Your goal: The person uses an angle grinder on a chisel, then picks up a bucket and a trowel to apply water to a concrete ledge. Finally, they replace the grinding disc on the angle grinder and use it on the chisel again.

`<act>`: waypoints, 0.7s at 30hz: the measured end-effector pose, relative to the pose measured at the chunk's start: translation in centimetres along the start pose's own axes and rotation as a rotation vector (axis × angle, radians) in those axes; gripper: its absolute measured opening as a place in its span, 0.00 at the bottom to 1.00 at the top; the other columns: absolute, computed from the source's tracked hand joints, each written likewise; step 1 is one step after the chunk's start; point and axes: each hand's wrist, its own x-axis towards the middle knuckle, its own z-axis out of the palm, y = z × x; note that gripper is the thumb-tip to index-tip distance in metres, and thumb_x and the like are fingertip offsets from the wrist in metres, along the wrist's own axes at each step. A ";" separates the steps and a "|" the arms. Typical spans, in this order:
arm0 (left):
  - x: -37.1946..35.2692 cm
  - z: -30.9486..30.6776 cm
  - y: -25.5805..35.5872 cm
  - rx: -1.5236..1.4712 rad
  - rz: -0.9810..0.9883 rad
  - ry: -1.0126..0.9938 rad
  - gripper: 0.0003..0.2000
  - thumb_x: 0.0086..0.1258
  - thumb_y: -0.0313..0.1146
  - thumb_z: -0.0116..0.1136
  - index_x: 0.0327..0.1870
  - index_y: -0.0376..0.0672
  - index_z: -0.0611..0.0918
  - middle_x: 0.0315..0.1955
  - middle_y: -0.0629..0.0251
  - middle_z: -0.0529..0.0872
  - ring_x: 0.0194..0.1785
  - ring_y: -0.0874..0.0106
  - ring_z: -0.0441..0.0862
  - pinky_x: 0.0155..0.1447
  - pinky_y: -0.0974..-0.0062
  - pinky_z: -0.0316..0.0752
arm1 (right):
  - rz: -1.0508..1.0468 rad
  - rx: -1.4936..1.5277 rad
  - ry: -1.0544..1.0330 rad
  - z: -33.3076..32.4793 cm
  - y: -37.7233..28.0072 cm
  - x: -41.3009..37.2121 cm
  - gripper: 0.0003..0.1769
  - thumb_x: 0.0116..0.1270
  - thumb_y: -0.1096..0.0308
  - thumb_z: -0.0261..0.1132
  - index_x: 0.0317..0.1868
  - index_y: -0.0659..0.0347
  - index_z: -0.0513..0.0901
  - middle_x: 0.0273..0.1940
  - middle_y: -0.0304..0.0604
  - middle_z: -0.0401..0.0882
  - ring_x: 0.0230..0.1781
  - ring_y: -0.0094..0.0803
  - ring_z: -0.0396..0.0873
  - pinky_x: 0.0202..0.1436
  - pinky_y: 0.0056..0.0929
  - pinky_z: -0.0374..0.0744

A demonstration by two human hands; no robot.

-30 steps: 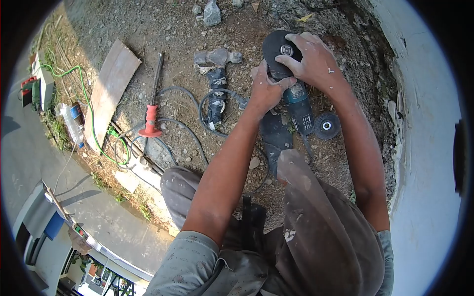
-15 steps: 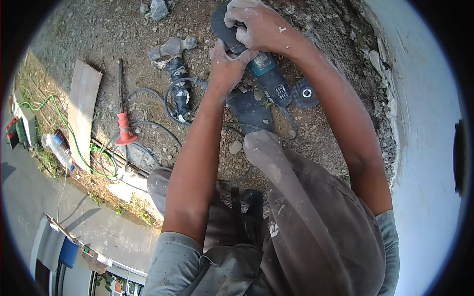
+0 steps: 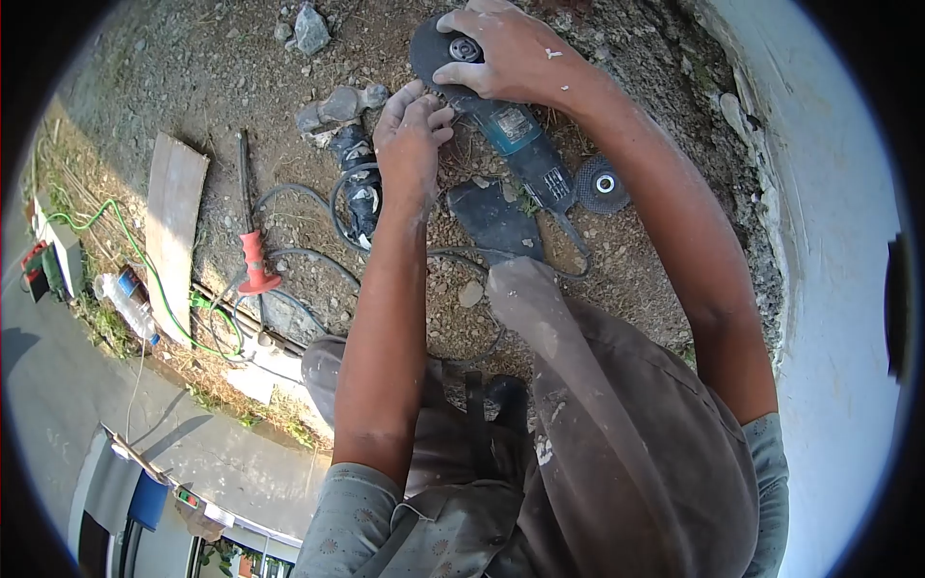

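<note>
An angle grinder [image 3: 525,144] with a teal and black body lies on the stony ground, its black disc [image 3: 428,58] facing up at the far end. My right hand [image 3: 511,53] grips this disc, with the thumb across its face and the fingers over its far side, around the metal centre nut [image 3: 464,49]. My left hand [image 3: 409,140] is just left of the grinder's head, apart from it, with fingers loosely bent and nothing visible in them. Beside the grinder's rear end lies a second, smaller disc [image 3: 588,185].
A hammer [image 3: 342,106] with a wrapped handle lies left of my left hand. Farther left are a chisel [image 3: 252,252] with a red hand guard, a board [image 3: 173,217], a green cable [image 3: 145,252] and a plastic bottle [image 3: 130,301]. A pale wall [image 3: 819,193] rises at right.
My left hand has come off the grinder's head and moved down and left. My right hand has shifted on the disc, so the centre nut now shows.
</note>
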 end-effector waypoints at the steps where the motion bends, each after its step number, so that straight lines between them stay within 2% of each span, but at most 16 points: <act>1: 0.4 -0.1 0.5 -0.079 0.011 0.001 0.17 0.78 0.35 0.58 0.61 0.34 0.75 0.49 0.58 0.84 0.44 0.72 0.85 0.43 0.78 0.81 | 0.213 -0.080 -0.328 -1.2 -0.6 1.0 0.28 0.54 0.57 0.74 0.54 0.60 0.83 0.50 0.58 0.81 0.57 0.48 0.79 0.62 0.40 0.76; 2: 0.8 -0.1 1.1 -0.159 0.023 0.002 0.16 0.79 0.36 0.58 0.59 0.35 0.76 0.47 0.59 0.84 0.42 0.73 0.85 0.41 0.78 0.80 | 0.131 -0.072 -0.272 -0.8 -0.4 0.9 0.23 0.56 0.62 0.72 0.52 0.61 0.84 0.49 0.54 0.81 0.56 0.48 0.79 0.61 0.41 0.76; 3: 1.0 0.6 1.7 -0.100 0.064 0.029 0.11 0.78 0.36 0.59 0.52 0.38 0.79 0.39 0.64 0.84 0.36 0.75 0.84 0.38 0.78 0.80 | 0.050 -0.063 -0.216 -0.4 -0.4 0.6 0.19 0.58 0.67 0.70 0.50 0.62 0.84 0.48 0.51 0.80 0.55 0.49 0.79 0.61 0.42 0.77; 4: 1.3 0.6 1.8 -0.070 0.057 0.012 0.10 0.78 0.35 0.60 0.50 0.38 0.79 0.36 0.66 0.84 0.35 0.76 0.83 0.38 0.78 0.80 | -0.030 -0.053 -0.161 -0.3 -0.1 0.3 0.15 0.61 0.73 0.68 0.49 0.63 0.84 0.47 0.47 0.80 0.53 0.49 0.79 0.60 0.43 0.78; 5: 1.7 0.8 2.1 -0.040 0.048 -0.007 0.08 0.78 0.34 0.60 0.48 0.39 0.80 0.33 0.67 0.83 0.34 0.77 0.83 0.37 0.78 0.80 | -0.172 -0.064 -0.133 -0.4 0.4 0.1 0.13 0.60 0.73 0.68 0.45 0.65 0.84 0.46 0.46 0.81 0.52 0.48 0.80 0.59 0.44 0.78; 7: 1.9 1.1 2.5 -0.032 0.032 0.002 0.05 0.76 0.31 0.62 0.45 0.39 0.81 0.29 0.69 0.84 0.32 0.77 0.82 0.35 0.78 0.80 | -0.291 -0.071 -0.120 0.0 1.3 0.0 0.11 0.60 0.73 0.67 0.43 0.64 0.84 0.45 0.46 0.81 0.50 0.47 0.81 0.56 0.43 0.79; 8: 2.0 1.1 2.7 -0.020 0.029 -0.009 0.06 0.76 0.31 0.62 0.45 0.39 0.81 0.30 0.68 0.84 0.32 0.77 0.82 0.35 0.79 0.81 | -0.348 -0.076 -0.114 0.3 1.7 0.0 0.10 0.60 0.73 0.66 0.42 0.64 0.84 0.45 0.46 0.82 0.49 0.47 0.82 0.55 0.42 0.80; 11: 1.8 1.1 3.0 -0.019 0.034 -0.023 0.07 0.76 0.31 0.61 0.46 0.38 0.81 0.33 0.66 0.86 0.33 0.77 0.83 0.36 0.79 0.82 | -0.066 0.035 -0.114 -1.0 0.5 0.1 0.11 0.61 0.73 0.64 0.44 0.62 0.85 0.44 0.45 0.83 0.48 0.45 0.84 0.52 0.39 0.81; 14: 1.1 1.5 3.1 -0.074 0.050 -0.014 0.07 0.77 0.31 0.60 0.46 0.36 0.80 0.35 0.65 0.86 0.34 0.76 0.85 0.37 0.78 0.85 | 0.118 0.128 0.147 -1.0 0.7 -1.1 0.14 0.63 0.73 0.61 0.48 0.60 0.86 0.42 0.45 0.84 0.48 0.44 0.84 0.51 0.37 0.81; 15: 0.9 1.7 3.0 -0.081 0.038 -0.018 0.07 0.77 0.31 0.60 0.47 0.36 0.80 0.35 0.65 0.86 0.35 0.75 0.85 0.38 0.77 0.85 | 0.270 0.167 0.028 -1.5 -0.4 -1.2 0.16 0.64 0.69 0.66 0.53 0.59 0.86 0.46 0.46 0.83 0.46 0.45 0.84 0.53 0.38 0.81; 18: 0.5 2.2 2.5 -0.122 0.024 -0.021 0.08 0.79 0.30 0.57 0.49 0.35 0.78 0.40 0.61 0.86 0.36 0.72 0.86 0.42 0.74 0.87 | -0.024 -0.081 0.094 0.3 0.7 -3.0 0.20 0.62 0.65 0.72 0.55 0.57 0.85 0.51 0.47 0.82 0.43 0.43 0.85 0.51 0.38 0.82; 19: 0.4 2.3 2.3 -0.130 0.034 -0.018 0.08 0.79 0.30 0.57 0.50 0.34 0.78 0.41 0.60 0.86 0.37 0.72 0.86 0.43 0.74 0.87 | -0.062 -0.080 0.125 0.5 1.0 -3.5 0.24 0.60 0.61 0.75 0.56 0.56 0.85 0.54 0.47 0.81 0.42 0.38 0.85 0.49 0.37 0.83; 21: -0.4 2.2 2.0 -0.134 0.034 0.001 0.08 0.79 0.29 0.56 0.51 0.34 0.77 0.42 0.59 0.85 0.38 0.71 0.86 0.45 0.73 0.88 | 0.121 0.060 0.267 0.4 1.0 -4.6 0.20 0.64 0.60 0.72 0.55 0.57 0.85 0.50 0.48 0.82 0.47 0.44 0.83 0.53 0.42 0.81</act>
